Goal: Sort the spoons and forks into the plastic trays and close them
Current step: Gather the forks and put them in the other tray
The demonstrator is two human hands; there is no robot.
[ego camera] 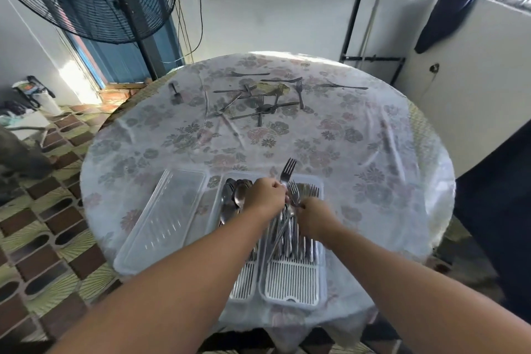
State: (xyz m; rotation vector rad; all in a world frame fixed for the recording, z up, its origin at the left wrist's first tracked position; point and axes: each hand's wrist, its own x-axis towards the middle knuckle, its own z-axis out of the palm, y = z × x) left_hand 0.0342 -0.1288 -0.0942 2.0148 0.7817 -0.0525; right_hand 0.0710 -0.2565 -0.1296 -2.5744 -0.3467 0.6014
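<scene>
Clear plastic lid [163, 218] lies flat to the left of the divided tray [290, 287], smooth-walled and see-through, with shallow ribs pressed into its floor. Take the tray as your landmark. Its white slatted insert shows bare at the near end, and a partition splits it lengthwise.

In the tray's left compartment sit the spoons [234, 198], polished steel bowls heaped together at the far end. Your left hand [265, 195] is above that compartment's far end, fingers curled round the handle of one fork [287, 171] whose tines stick up past the tray's far wall. In the right compartment the sorted forks [293, 236] lie in a row, tines pointing away from you. Your right hand [311, 220] hovers over them, fingers curled and seemingly pinching another fork [293, 191] by its neck, though motion blur makes that grip hard to confirm.

You are, by my reading, midway through the fork sorting: laying held pieces into the right compartment. Next, lower each fork parallel to its neighbours, tines matching, so the thin slippery handles nest instead of crossing.

Well beyond the tray, on the far side of the floral plastic-covered desk [359, 152], a scatter of loose forks [258, 98] remains, several overlapping. Those need collecting before the lid can go on.
</scene>
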